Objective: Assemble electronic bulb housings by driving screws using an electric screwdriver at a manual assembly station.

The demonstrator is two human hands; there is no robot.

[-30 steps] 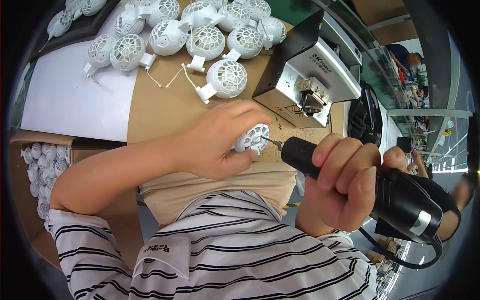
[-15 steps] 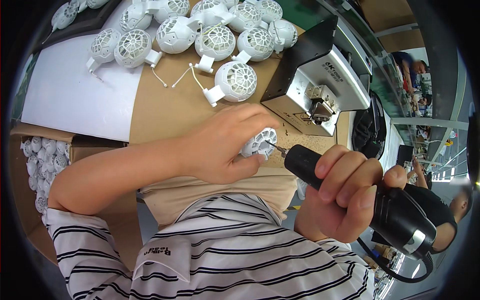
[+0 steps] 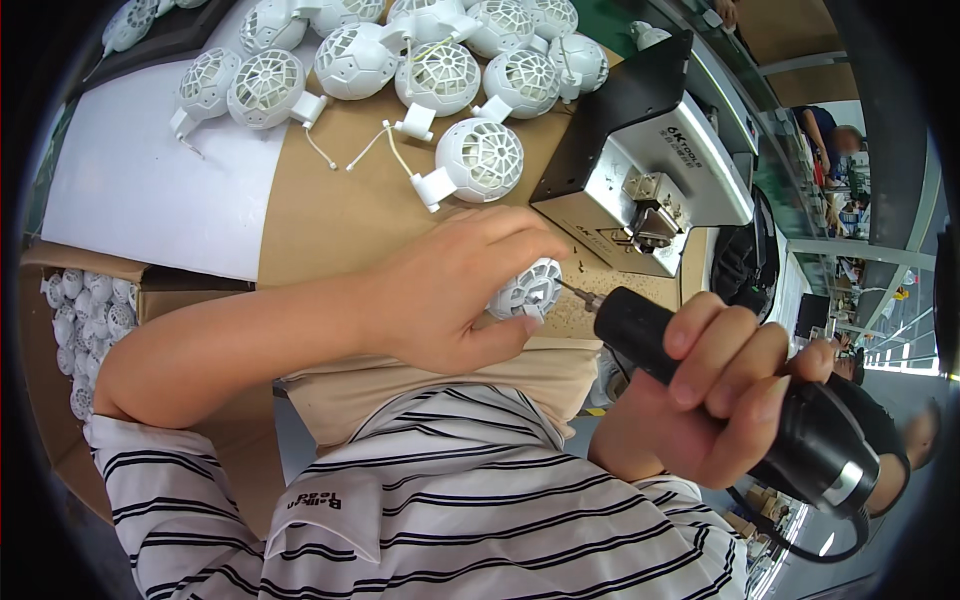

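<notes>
My left hand point(image 3: 455, 290) is closed around a small white ball-shaped housing point(image 3: 531, 288) with a lattice face, holding it just above the near edge of the table. Its open-work side is turned to the right; fingers and thumb hide the rest. In my right hand point(image 3: 725, 390) is a black electric screwdriver point(image 3: 636, 333), gripped round its body with the cable trailing from its rear end. The thin bit point(image 3: 578, 293) points left at the lattice face, its tip by the right edge of the housing. Whether the tip touches cannot be made out.
Several larger white lattice balls point(image 3: 480, 160) with stems and wires stand at the back. A metal screw feeder point(image 3: 640, 200) sits beyond the screwdriver. At left, a cardboard box point(image 3: 150, 305) holds many white balls. Other people point(image 3: 820, 140) are at the far right.
The screwdriver in my right hand has drawn back slightly to the right, so its tip is now at the housing's edge rather than over its face. My left hand keeps its hold.
</notes>
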